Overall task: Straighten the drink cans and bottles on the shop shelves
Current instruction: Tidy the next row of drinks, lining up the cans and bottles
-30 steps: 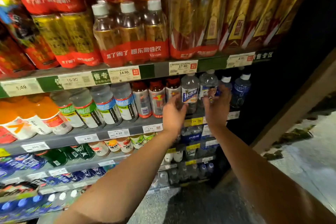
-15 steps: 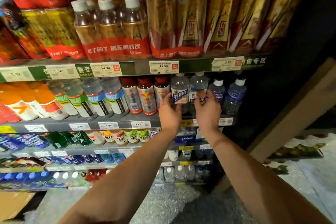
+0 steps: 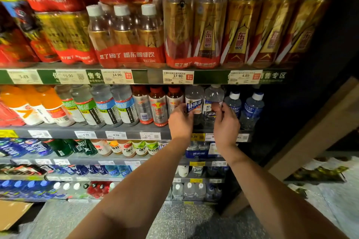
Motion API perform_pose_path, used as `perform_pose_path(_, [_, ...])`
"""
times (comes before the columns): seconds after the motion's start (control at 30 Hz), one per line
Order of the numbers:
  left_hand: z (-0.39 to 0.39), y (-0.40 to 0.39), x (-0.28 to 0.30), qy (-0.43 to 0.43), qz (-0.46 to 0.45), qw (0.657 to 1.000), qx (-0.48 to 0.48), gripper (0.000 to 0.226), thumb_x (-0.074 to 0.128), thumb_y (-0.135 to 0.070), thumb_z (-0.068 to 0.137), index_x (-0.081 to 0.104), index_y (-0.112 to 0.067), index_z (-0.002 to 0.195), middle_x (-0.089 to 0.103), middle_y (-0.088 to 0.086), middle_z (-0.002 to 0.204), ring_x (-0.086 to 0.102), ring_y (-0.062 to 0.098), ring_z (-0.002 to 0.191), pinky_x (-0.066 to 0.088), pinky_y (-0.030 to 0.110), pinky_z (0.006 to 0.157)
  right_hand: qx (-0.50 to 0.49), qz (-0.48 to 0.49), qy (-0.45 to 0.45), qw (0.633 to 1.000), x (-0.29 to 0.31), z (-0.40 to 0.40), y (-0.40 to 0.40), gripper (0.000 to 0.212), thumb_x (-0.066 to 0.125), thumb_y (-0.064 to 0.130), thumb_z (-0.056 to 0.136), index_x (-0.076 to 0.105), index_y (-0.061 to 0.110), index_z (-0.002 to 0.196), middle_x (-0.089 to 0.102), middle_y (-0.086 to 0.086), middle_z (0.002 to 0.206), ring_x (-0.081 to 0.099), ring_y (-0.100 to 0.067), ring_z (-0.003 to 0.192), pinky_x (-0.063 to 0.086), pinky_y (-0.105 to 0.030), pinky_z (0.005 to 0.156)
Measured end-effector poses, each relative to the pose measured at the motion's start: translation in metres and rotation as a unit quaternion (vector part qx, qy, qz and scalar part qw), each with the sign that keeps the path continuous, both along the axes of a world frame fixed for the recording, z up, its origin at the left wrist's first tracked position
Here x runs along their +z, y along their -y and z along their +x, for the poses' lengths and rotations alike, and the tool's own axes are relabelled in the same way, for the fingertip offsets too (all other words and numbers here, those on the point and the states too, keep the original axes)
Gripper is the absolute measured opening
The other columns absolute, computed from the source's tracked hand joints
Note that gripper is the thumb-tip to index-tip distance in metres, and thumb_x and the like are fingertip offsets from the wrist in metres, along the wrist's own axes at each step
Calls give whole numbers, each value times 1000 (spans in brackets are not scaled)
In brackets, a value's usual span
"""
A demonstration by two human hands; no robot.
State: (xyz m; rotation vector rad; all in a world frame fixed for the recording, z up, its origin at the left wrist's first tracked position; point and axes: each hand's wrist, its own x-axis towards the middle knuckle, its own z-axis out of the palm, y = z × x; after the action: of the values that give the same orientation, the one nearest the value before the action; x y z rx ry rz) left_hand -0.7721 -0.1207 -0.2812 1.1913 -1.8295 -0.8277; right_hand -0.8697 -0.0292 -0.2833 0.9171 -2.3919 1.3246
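Shelving unit: the top shelf (image 3: 147, 76) carries shrink-wrapped multipacks (image 3: 128, 44), standing upright with printed faces outward; these appear in order. The second shelf (image 3: 108, 132) holds a row of single bottles, all with long axes vertical and caps up. The orange bottles (image 3: 29, 106) and the green- and blue-labelled bottles (image 3: 104, 108) at the left lean in this wide-angle view; whether that is true tilt or lens distortion cannot be settled. Lower shelves show mixed rows, several bottles seemingly lying at angles; these look unattended so far.

Work in hand sits at the right end of the second shelf. The left clear bottle (image 3: 194, 103) faces forward, its blue label square to the aisle. The right clear bottle (image 3: 212, 101) stands upright just beside it, but its label appears turned off-front, so it is judged not yet corrected. Two blue-capped bottles (image 3: 252, 106) further right stand upright, labels roughly forward.

Hands: the left hand (image 3: 180, 120) has its fingers curled round the left clear bottle's lower body. The right hand (image 3: 226, 122) grips the right clear bottle likewise.

Judgement: task at an early-to-middle stage; most shelves remain.
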Motion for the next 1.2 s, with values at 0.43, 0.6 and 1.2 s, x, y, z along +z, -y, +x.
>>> perform_pose_path(0.43, [65, -22, -21, -45, 13, 997, -61, 24, 71, -23, 88, 71, -15, 111, 75, -2, 96, 70, 7, 86, 58, 28, 80, 52, -84, 81, 992, -21, 43, -9, 26, 60, 14, 93, 60, 10, 118, 61, -4, 100, 59, -17, 84, 52, -35, 75])
perform_pose_path(0.6, [124, -32, -46, -38, 25, 998, -37, 22, 74, -25, 86, 71, -17, 106, 73, -5, 90, 68, 6, 80, 57, 30, 74, 118, -49, 131, 983, -45, 96, -14, 23, 60, 17, 93, 60, 17, 116, 62, 0, 99, 57, -13, 85, 49, -30, 72])
perform_pose_path(1.2, [176, 16, -180, -7, 170, 979, -113, 45, 83, -18, 76, 64, -12, 117, 69, 6, 104, 65, 18, 98, 53, 31, 91, 78, 73, 258, 960, -178, 149, 24, 47, 74, 29, 85, 57, 6, 122, 61, -10, 115, 58, -23, 104, 45, -30, 82])
